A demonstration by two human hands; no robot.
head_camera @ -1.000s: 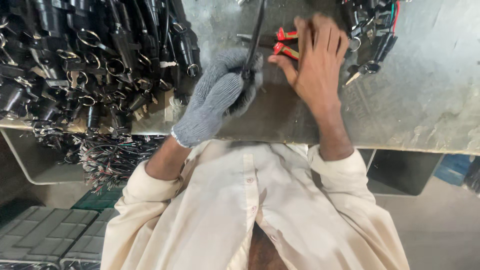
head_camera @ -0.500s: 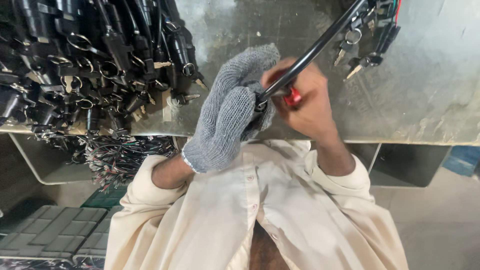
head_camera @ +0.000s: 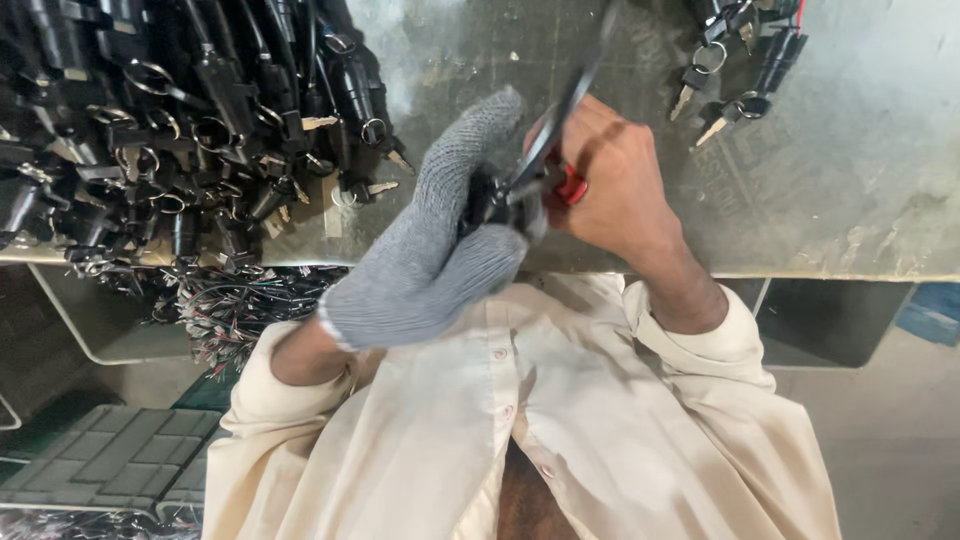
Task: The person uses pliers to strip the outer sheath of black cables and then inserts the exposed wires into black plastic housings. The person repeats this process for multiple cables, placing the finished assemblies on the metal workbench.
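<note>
One black cable (head_camera: pixel 575 95), pinched above the surface (head_camera: pixel 860 190) edge: gloved left hand (head_camera: pixel 440 240) fingers closed around it, bare right hand (head_camera: pixel 610 185) closed on one red-handled tool (head_camera: pixel 570 185). Two keyed switches (head_camera: pixel 735 60) beyond; countless more piled left (head_camera: pixel 170 130).

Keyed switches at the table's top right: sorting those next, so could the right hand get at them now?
Probably yes for reach: only bare table separates the keyed switches from the right hand. But that hand is full, gripping a red-handled tool.

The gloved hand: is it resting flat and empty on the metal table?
No, the gloved hand is curled around a black cable part, beside the bare hand.
</note>
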